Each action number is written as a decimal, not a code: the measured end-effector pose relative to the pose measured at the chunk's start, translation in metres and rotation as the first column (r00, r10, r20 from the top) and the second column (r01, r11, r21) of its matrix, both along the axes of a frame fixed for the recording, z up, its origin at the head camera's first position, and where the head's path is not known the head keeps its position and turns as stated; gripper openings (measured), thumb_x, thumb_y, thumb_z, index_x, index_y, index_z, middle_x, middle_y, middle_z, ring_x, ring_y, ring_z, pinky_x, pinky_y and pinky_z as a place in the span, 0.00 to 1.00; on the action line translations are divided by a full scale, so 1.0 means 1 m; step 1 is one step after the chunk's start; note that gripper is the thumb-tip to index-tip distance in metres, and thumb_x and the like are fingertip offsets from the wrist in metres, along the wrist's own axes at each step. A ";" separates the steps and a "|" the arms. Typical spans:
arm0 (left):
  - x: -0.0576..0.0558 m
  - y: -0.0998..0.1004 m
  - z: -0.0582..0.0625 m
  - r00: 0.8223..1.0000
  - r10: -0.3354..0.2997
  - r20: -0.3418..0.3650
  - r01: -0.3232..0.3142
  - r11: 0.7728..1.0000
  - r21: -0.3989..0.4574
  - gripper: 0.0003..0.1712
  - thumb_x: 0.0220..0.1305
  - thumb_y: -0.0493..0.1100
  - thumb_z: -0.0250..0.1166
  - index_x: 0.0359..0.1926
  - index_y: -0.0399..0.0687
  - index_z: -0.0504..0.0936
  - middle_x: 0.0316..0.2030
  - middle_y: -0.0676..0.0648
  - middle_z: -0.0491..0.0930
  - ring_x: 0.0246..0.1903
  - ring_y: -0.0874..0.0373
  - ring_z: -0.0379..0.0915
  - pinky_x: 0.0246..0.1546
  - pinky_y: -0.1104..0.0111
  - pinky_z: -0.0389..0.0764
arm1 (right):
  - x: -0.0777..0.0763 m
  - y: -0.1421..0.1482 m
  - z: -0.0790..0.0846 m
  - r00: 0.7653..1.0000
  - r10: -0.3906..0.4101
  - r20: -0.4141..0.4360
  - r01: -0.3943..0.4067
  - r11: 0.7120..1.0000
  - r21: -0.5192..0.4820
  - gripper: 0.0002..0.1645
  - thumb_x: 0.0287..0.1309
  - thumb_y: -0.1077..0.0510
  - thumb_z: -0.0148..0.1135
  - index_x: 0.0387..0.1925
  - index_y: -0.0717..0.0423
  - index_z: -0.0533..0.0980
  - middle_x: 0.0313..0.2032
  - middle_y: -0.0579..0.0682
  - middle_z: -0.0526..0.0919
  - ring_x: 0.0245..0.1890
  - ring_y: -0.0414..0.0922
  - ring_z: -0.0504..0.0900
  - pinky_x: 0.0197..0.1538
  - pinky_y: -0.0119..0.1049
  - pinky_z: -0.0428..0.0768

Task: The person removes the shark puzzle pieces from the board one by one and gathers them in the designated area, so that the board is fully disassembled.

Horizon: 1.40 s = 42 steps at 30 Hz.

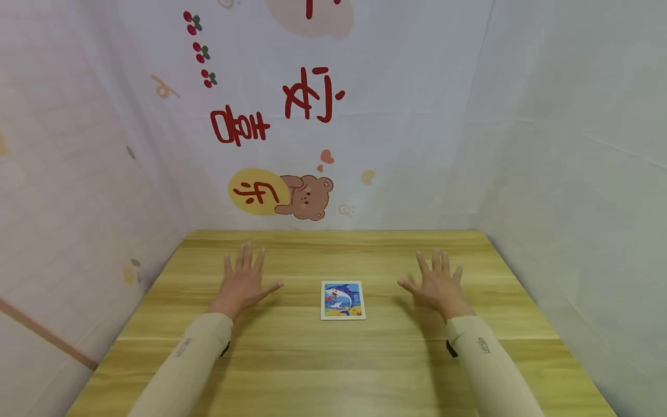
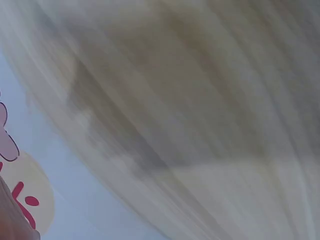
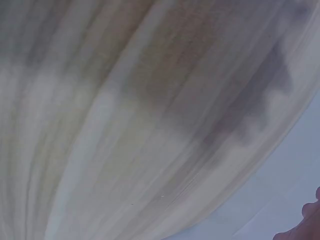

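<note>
A small square picture puzzle or card (image 1: pixel 343 300) with a white border lies flat on the wooden table (image 1: pixel 333 370); its picture shows blue-and-white sea animals over a yellow seabed. To its left is my left hand (image 1: pixel 242 284), fingers spread and straight, thumb pointing toward the card. My right hand (image 1: pixel 438 285) mirrors it on the other side, also with spread fingers. Neither hand touches the card or holds anything. Both wrist views show mostly tabletop with hand shadows; a bit of the left hand (image 2: pixel 15 220) and of the right hand (image 3: pixel 307 225) enters at the lower corners.
Behind the table hangs a white cloth (image 1: pixel 406 145) with red characters, cherries and a printed bear (image 1: pixel 310 198). More pale cloth (image 1: pixel 573 191) closes in the right side, and a brick-patterned one (image 1: pixel 68 191) the left. Light sleeves cover both forearms.
</note>
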<state>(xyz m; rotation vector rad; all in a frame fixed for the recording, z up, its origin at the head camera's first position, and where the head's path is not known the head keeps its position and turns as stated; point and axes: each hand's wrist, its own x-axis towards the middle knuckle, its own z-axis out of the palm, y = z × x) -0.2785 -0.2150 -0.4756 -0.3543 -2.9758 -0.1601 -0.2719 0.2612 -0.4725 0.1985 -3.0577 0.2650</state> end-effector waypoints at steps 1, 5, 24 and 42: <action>-0.001 0.002 0.001 1.000 -0.003 -0.003 0.003 1.000 0.004 0.61 0.61 0.77 0.53 0.78 0.40 0.48 0.75 0.29 0.35 0.75 0.34 0.27 0.66 0.34 0.28 | -0.001 -0.001 0.001 1.000 0.001 0.000 -0.001 1.000 0.002 0.59 0.61 0.22 0.47 0.78 0.56 0.47 0.74 0.74 0.39 0.73 0.71 0.36 0.61 0.79 0.35; -0.007 0.016 0.006 1.000 -0.016 0.002 0.016 1.000 0.003 0.61 0.61 0.79 0.51 0.78 0.40 0.48 0.75 0.28 0.38 0.75 0.34 0.29 0.67 0.34 0.34 | -0.005 -0.005 0.003 1.000 0.003 -0.016 -0.003 1.000 -0.014 0.56 0.64 0.25 0.48 0.78 0.56 0.50 0.73 0.74 0.42 0.73 0.71 0.40 0.62 0.79 0.39; -0.022 0.107 0.012 0.994 -0.074 0.079 0.049 0.959 0.278 0.56 0.61 0.72 0.60 0.75 0.39 0.58 0.75 0.32 0.50 0.75 0.38 0.38 0.69 0.38 0.41 | -0.022 -0.045 0.014 0.999 0.037 -0.023 -0.040 0.982 -0.186 0.41 0.69 0.43 0.57 0.73 0.62 0.59 0.68 0.74 0.58 0.67 0.72 0.59 0.62 0.71 0.60; 0.001 0.172 -0.024 0.990 -0.047 0.133 -0.012 0.913 0.407 0.37 0.62 0.62 0.68 0.65 0.46 0.76 0.69 0.36 0.65 0.70 0.40 0.55 0.68 0.42 0.55 | -0.028 -0.094 -0.009 0.997 0.056 0.046 -0.028 0.882 -0.471 0.22 0.66 0.58 0.62 0.58 0.65 0.76 0.52 0.67 0.80 0.48 0.61 0.82 0.52 0.56 0.78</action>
